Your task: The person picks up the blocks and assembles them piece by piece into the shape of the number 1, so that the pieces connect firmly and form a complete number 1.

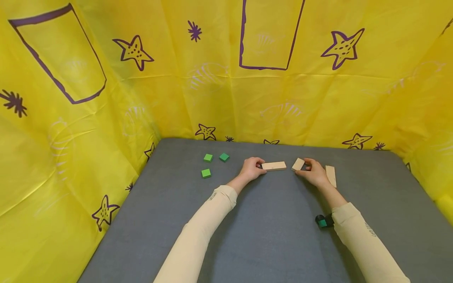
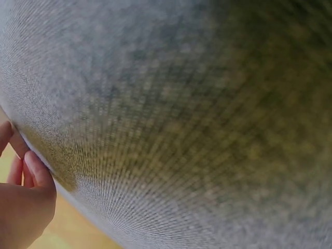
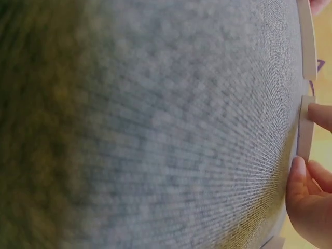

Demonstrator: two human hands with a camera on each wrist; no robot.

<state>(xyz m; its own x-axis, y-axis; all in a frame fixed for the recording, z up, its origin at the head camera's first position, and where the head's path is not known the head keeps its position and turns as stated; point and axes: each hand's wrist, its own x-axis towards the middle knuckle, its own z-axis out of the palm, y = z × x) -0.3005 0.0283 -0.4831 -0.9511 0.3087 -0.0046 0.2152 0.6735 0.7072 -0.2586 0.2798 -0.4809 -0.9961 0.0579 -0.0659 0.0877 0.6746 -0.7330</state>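
Observation:
My left hand (image 1: pixel 252 168) pinches the left end of a long pale wooden block (image 1: pixel 274 166) lying on the grey table. In the left wrist view, only the end of this block (image 2: pixel 19 145) shows between thumb and fingers. To its right, my right hand (image 1: pixel 315 173) holds a second wooden block (image 1: pixel 298 164) at a slant, thumb on the near side and a finger on the far side. A small gap separates the two blocks. A third wooden block (image 1: pixel 331 176) lies just right of the right hand, partly hidden behind it.
Two light green squares (image 1: pixel 208 158) (image 1: pixel 206 173) and a darker green one (image 1: pixel 224 157) lie left of the left hand. A black object (image 1: pixel 329 220) with a teal patch sits partly under the right sleeve. Yellow patterned cloth (image 1: pixel 247 102) hangs around the table.

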